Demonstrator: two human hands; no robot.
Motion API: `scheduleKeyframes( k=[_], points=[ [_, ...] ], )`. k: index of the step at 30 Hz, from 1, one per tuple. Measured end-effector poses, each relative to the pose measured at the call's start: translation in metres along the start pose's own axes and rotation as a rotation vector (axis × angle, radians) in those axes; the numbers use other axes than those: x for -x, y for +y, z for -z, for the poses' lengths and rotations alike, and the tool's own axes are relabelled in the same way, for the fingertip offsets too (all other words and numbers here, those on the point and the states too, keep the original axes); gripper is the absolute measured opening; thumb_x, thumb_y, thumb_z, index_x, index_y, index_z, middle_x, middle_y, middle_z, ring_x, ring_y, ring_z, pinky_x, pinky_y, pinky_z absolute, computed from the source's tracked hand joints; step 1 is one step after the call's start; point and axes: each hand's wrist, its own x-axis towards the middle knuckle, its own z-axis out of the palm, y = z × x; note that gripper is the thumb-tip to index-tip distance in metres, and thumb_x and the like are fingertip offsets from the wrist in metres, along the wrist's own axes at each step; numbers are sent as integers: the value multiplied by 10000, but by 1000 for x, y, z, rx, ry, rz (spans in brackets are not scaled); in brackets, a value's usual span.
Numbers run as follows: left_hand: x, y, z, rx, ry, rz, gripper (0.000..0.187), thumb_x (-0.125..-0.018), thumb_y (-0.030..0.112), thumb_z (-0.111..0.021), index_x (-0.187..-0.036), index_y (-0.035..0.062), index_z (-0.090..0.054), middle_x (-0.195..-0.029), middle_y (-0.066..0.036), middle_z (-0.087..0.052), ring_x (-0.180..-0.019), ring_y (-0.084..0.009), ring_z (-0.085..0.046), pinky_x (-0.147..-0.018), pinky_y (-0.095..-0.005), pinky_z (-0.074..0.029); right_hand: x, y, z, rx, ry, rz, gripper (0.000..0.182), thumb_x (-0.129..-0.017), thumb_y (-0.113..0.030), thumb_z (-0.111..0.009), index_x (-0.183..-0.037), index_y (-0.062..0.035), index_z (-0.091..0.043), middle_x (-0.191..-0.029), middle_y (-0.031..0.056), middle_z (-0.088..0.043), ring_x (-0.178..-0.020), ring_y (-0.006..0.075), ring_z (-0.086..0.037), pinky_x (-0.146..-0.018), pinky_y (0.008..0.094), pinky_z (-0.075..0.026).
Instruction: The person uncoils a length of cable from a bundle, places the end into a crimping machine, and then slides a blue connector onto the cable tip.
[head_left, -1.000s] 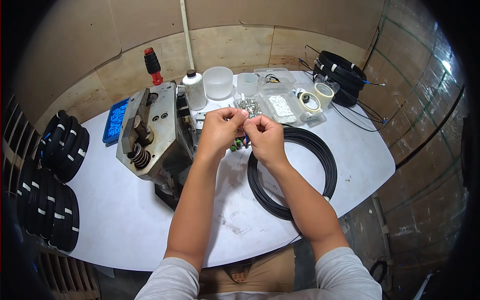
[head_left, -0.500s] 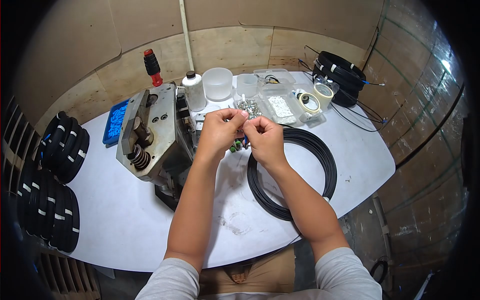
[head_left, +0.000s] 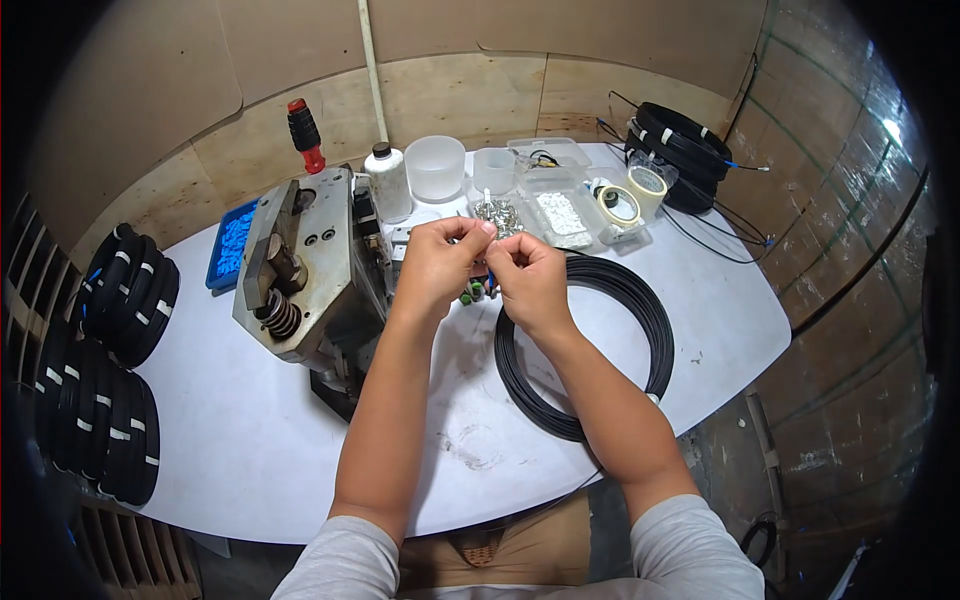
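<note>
Above the table, my left hand [head_left: 437,262] and my right hand [head_left: 535,280] meet with their fingertips nearly touching. The left thumb and index finger are pinched together; whatever sits between them is too small and too covered to name. In the right fingers is a thin cable with a blue piece [head_left: 491,282] showing just below the fingertips. A coil of black cable [head_left: 655,350] lies on the table beneath my right wrist. Just beyond my fingers stands a clear box of small metal terminals [head_left: 497,213]. Small green-topped parts [head_left: 472,292] lie below the hands.
A metal press machine [head_left: 330,255] stands left of my forearm, a red-and-black screwdriver [head_left: 305,137] upright behind it. A blue tray [head_left: 232,245], a white bottle [head_left: 387,183], a frosted bowl [head_left: 435,168], tape rolls [head_left: 617,206] and bundled cables [head_left: 680,145] line the back. More coils [head_left: 125,295] stand left.
</note>
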Motion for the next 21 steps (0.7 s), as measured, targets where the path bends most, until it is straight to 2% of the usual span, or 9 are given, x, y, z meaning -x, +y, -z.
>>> scheduleKeyframes(
  k=[8, 10, 14, 17, 19, 21],
  points=[
    [-1, 0, 0, 17, 4, -11, 205, -919, 147, -713, -905, -56, -691, -814, -56, -660, -696, -116, -623, -630, -287, -573, -1, 1, 1, -1, -6, -2, 153, -918, -110, -679, -824, 10, -676, -706, 24, -676, -607, 35, -565, -533, 213, -436],
    [1, 2, -2, 3, 7, -15, 197, -909, 172, -725, -900, -22, -691, -793, -37, -656, -703, -97, -616, -647, -265, -557, -1, 0, 2, -36, -31, 1, 143, -923, -107, -671, -832, 3, -676, -711, 12, -669, -608, 31, -554, -544, 210, -434],
    [0, 4, -1, -4, -1, -23, 187, -899, 164, -731, -901, -18, -691, -795, -41, -662, -716, -95, -618, -655, -254, -546, -1, -6, 6, -76, -86, -50, 132, -935, -106, -662, -852, -5, -678, -744, 10, -675, -637, 28, -556, -572, 205, -438],
    [3, 9, -6, 48, 17, -79, 203, -876, 146, -756, -879, -45, -688, -777, -54, -661, -651, -99, -602, -583, -250, -514, 2, -15, 5, -166, -118, -88, 121, -951, -109, -652, -886, -10, -677, -778, 8, -677, -665, 26, -560, -592, 201, -438],
    [7, 14, -9, 49, 39, -149, 190, -873, 131, -756, -882, -47, -688, -786, -61, -666, -652, -101, -605, -597, -252, -529, 3, -17, 2, -116, -113, 22, 122, -970, -143, -625, -911, -38, -642, -742, 9, -642, -553, 33, -490, -497, 198, -385],
    [9, 18, -8, 48, 18, -141, 179, -884, 138, -746, -903, -31, -690, -814, -59, -673, -696, -106, -622, -638, -257, -545, 4, -20, 2, -118, -106, 26, 125, -972, -148, -628, -917, -36, -641, -763, 19, -657, -579, 38, -522, -512, 198, -398]
  ],
)
